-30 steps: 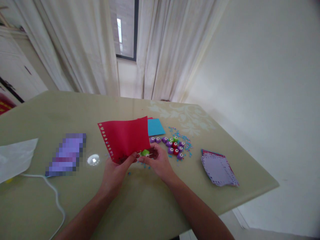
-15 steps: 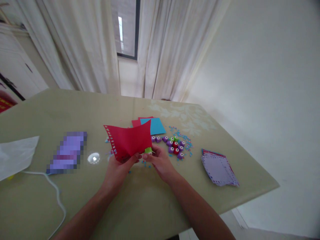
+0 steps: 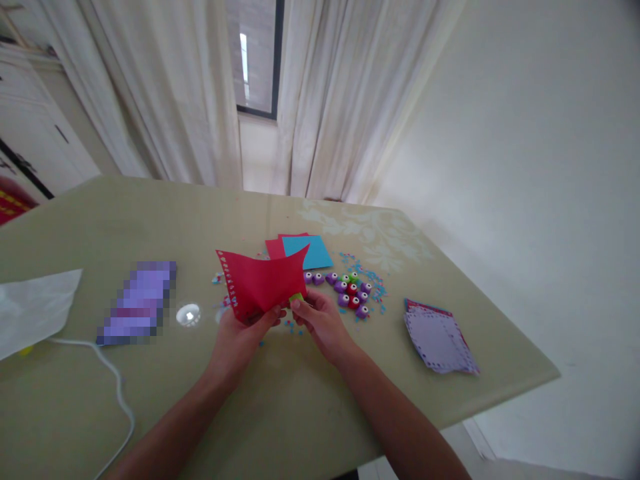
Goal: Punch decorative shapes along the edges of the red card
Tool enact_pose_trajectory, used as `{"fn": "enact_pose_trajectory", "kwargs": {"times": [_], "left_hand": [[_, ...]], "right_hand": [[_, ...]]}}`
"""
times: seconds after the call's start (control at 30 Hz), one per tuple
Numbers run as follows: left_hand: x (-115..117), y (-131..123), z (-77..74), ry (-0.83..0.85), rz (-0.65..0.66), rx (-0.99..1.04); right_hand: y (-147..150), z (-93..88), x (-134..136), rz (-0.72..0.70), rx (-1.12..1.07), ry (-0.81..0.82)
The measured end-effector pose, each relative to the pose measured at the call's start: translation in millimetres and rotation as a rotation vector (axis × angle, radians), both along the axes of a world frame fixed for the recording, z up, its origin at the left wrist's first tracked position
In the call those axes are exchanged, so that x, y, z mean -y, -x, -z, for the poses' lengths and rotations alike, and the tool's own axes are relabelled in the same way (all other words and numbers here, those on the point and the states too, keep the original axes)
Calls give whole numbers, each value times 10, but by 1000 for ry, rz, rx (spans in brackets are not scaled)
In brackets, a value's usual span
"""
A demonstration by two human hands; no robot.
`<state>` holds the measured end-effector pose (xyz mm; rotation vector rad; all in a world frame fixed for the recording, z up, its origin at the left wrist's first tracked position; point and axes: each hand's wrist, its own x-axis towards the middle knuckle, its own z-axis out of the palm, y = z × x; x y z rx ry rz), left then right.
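Paper (image 3: 265, 279), red, pinched in left hand (image 3: 239, 339), seemingly for steadiness beside green punch (image 3: 297, 297) clamped in right hand (image 3: 323, 325).

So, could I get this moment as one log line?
left hand: holds red paper, holed along one side | right hand: holds green punch | nearby: blue sheet, more punches

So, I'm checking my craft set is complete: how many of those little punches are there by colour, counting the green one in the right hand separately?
Purple punches: 8
Red punches: 2
Green punches in the group: 2
Green punch in the right hand: 1
Total in view: 13
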<state>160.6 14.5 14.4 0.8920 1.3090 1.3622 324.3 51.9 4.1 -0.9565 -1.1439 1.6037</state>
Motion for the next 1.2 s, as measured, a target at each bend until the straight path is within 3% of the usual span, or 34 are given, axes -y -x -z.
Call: {"fn": "enact_pose_trajectory", "kwargs": {"times": [0.37, 0.77, 0.87, 1.03, 1.2], "left_hand": [[-4, -31, -30, -1, 24, 23], [-23, 10, 128, -4, -4, 100], [-49, 32, 174, 2, -48, 173], [-61, 36, 106, 32, -129, 195], [-61, 47, 71, 46, -157, 191]], "right_hand": [[44, -2, 43, 30, -12, 20], [1, -50, 17, 13, -50, 26], [-141, -86, -60, 25, 119, -97], [-435, -121, -181, 156, 778, -470], [-452, 9, -198, 41, 1050, -582]]}}
